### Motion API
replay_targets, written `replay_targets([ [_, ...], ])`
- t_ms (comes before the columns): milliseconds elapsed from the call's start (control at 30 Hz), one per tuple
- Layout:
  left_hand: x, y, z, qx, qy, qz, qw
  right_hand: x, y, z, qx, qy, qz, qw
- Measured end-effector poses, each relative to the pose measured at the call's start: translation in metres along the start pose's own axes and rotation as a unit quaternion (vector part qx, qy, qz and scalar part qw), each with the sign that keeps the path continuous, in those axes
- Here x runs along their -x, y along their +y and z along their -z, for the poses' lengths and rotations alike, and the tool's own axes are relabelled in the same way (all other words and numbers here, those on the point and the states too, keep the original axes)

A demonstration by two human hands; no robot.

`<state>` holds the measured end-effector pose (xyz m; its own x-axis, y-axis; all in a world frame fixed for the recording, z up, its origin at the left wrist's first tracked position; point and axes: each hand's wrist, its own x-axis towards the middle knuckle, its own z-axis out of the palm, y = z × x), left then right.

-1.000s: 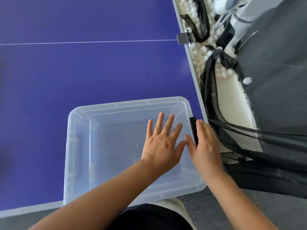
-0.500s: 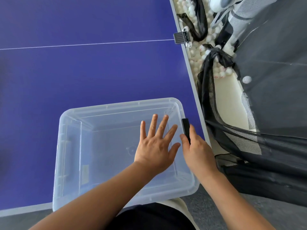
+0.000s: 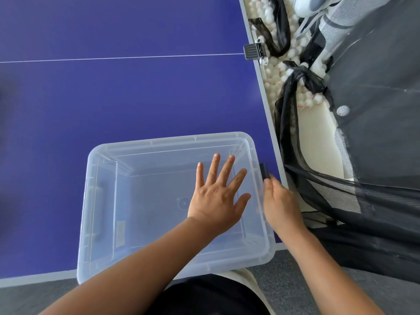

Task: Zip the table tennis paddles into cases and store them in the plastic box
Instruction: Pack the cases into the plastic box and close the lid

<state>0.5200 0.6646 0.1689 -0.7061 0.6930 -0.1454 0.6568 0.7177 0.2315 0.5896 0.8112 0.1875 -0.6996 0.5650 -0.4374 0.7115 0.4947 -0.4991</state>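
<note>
Plastic box [image 3: 141, 169] shifted left; left hand [image 3: 217, 196] spread above it; right hand [image 3: 280, 201] grip unclear at rim.

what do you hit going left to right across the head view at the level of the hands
blue table top → clear plastic box → left hand → right hand → black mesh net
</note>
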Motion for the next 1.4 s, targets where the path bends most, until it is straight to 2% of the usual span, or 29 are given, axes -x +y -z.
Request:
replay_targets([
  [67,0.000,0.000,0.001,0.001,-0.003,-0.001,1.000,-0.003,0.004,0.006,-0.013,0.000,-0.002,1.000],
  [200,0.000,-0.001,0.003,0.004,-0.003,-0.005,1.000,-0.001,0.000,0.010,0.048,-0.019,0.022,0.998],
  [367,0.006,-0.005,0.005,0.077,0.051,-0.017,0.996,0.012,-0.002,0.003,0.099,0.115,0.143,0.978],
  [500,0.019,-0.017,0.012,0.093,0.088,0.005,0.992,0.026,-0.003,-0.011,0.132,0.131,0.197,0.963],
  [600,0.038,-0.037,0.018,0.087,0.103,0.051,0.989,0.035,-0.007,-0.018,0.145,0.111,0.192,0.964],
  [800,0.092,-0.093,0.024,0.074,0.126,0.195,0.970,0.040,-0.013,-0.022,0.153,0.061,0.150,0.975],
  [933,0.122,-0.117,0.032,0.086,0.116,0.306,0.941,0.040,-0.016,-0.019,0.136,0.040,0.126,0.982],
  [1100,0.136,-0.132,0.043,0.147,0.102,0.389,0.904,0.041,-0.020,-0.017,0.136,0.036,0.117,0.983],
  [1233,0.138,-0.142,0.044,0.202,0.068,0.427,0.879,0.041,-0.022,-0.016,0.143,0.030,0.111,0.983],
  [1400,0.138,-0.143,0.044,0.212,0.072,0.422,0.879,0.043,-0.024,-0.015,0.148,0.029,0.103,0.983],
])
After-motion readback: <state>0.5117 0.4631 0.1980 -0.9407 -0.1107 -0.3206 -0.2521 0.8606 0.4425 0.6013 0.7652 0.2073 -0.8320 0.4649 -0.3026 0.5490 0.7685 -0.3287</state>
